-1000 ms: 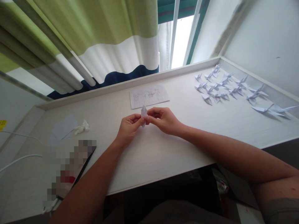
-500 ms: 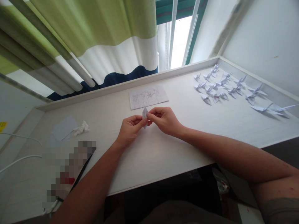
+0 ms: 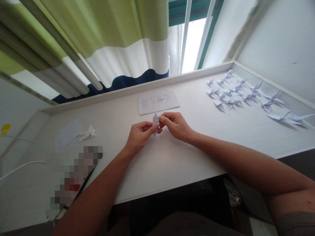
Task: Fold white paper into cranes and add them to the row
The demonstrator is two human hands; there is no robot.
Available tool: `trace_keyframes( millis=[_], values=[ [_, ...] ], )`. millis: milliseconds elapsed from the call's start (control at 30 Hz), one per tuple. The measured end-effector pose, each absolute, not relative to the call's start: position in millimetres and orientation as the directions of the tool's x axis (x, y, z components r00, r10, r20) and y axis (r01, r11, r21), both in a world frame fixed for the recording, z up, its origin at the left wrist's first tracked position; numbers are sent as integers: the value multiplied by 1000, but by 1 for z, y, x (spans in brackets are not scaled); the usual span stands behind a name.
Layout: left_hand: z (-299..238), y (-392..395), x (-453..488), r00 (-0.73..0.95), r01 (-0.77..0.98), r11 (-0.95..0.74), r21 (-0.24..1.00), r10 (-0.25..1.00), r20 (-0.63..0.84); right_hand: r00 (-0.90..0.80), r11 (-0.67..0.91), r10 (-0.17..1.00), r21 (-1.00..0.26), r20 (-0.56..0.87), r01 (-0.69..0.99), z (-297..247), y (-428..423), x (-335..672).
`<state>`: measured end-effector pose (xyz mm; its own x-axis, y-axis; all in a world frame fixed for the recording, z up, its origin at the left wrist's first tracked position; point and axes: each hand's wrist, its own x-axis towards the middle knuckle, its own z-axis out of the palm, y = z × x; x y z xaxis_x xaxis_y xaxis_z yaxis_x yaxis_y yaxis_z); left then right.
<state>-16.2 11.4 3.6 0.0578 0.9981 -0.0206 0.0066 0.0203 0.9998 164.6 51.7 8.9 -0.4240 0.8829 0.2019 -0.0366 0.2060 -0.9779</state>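
The left hand (image 3: pixel 138 137) pinches a folded paper (image 3: pixel 155 120). The right hand (image 3: pixel 176 126) is at its edge; whether clamped, I cannot tell.

A banded curtain (image 3: pixel 118 29) hangs beside a window (image 3: pixel 194 44).

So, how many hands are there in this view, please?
2. The left hand pinches the folded paper; the right hand is at the paper's right edge, whether touching I cannot tell. Part of the left hand is hidden behind the paper.
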Motion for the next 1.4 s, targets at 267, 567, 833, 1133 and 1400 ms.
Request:
trace_keyframes(
  millis=[267,567,833,1133,1400],
  values=[
    [8,10,-23,164,11,2,1000,986,-4,-444,128,880,-984,170,-123,5,53,164],
    [13,11,-25,180,97,-55,994,983,37,-474,108,867,-986,155,-125,4,56,166],
    [13,9,-22,122,102,-58,993,991,45,-505,127,845,-984,175,-128,0,59,167],
    [16,8,-22,145,31,-7,999,989,2,-499,161,844,-980,199,-118,1,57,167],
    [5,9,-21,88,140,-121,983,990,110,-522,139,829,-979,198,-151,0,58,168]
  ],
)
